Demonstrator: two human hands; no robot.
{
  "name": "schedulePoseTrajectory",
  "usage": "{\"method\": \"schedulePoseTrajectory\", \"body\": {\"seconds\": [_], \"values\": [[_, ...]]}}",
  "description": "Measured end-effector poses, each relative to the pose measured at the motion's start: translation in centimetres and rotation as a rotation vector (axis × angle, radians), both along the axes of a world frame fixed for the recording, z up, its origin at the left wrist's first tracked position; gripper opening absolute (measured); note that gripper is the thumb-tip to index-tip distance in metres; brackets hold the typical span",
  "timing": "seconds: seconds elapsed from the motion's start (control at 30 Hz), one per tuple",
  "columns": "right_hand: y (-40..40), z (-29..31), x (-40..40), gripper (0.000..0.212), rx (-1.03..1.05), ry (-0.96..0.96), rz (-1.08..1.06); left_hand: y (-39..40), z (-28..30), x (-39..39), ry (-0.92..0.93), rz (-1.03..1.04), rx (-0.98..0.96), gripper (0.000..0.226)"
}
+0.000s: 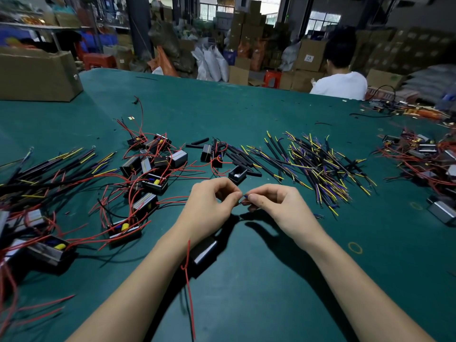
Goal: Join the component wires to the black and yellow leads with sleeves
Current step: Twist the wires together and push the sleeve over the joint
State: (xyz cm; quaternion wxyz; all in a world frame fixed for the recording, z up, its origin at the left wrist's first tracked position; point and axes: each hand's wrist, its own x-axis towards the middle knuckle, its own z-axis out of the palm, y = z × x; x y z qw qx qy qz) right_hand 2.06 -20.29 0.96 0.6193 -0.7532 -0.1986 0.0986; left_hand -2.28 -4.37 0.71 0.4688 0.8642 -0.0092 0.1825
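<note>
Just below the centre of the view, two bare wire ends (243, 199) are pinched between the left hand (212, 206) and the right hand (274, 206), fingers and thumbs curled tight so the tips nearly touch. A component box (206, 253) with a red wire (188, 280) hangs under the left wrist – apparently the piece being joined.

For a sound joint, the stripped ends are best overlapped fully and twisted in one direction before any sleeve is slid across; whether a sleeve is already threaded on cannot be told.

One pile of black and yellow leads (318, 166) is seen at two o'clock on the bench (271, 280), a second bundle (49, 169) at nine o'clock. Loose black sleeves (243, 159) lie at twelve o'clock. Roughly a dozen boxed components (150, 178) are scattered at ten o'clock – too tangled for an exact count.
</note>
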Motion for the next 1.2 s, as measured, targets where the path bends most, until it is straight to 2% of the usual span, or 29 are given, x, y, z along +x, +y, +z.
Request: {"method": "schedulePoseTrajectory", "body": {"seconds": [0.13, 0.27, 0.53, 0.7, 0.77, 0.87, 0.93, 1.1, 1.2], "values": [[-0.1, 0.0, 0.1, 0.005, 0.020, -0.004, 0.006, 0.0, 0.0, -0.1, -0.023, -0.010, 0.010, 0.011], [0.2, -0.1, 0.0, 0.013, -0.049, -0.073, -0.040, -0.1, -0.1, -0.1, -0.026, -0.025, 0.030, 0.012], [0.1, -0.1, -0.8, 0.014, -0.390, -0.481, -0.114, -0.1, -0.3, -0.1, 0.019, -0.011, 0.113, 0.012], [0.7, -0.2, -1.7, 0.021, -0.604, -0.814, -0.205, 0.0, 0.0, -0.1, 0.061, -0.048, 0.048, 0.013], [0.7, -0.2, -1.6, 0.020, -0.602, -0.813, -0.210, 0.1, 0.2, -0.2, 0.069, -0.072, 0.010, 0.013], [0.3, -0.2, -1.2, 0.017, -0.514, -0.661, -0.186, 0.2, 0.4, -0.3, 0.055, -0.089, 0.057, 0.003], [0.0, -0.2, -1.0, 0.018, -0.481, -0.612, -0.186, 0.2, 0.5, -0.5, 0.049, -0.087, 0.125, 0.012], [0.0, -0.3, -0.9, 0.019, -0.472, -0.612, -0.201, 1.3, 1.7, -1.0, 0.120, -0.002, 0.362, 0.022], [-0.1, -0.3, -0.8, 0.017, -0.480, -0.640, -0.201, 1.7, 2.3, -1.2, 0.187, -0.031, 0.414, 0.019]]}}
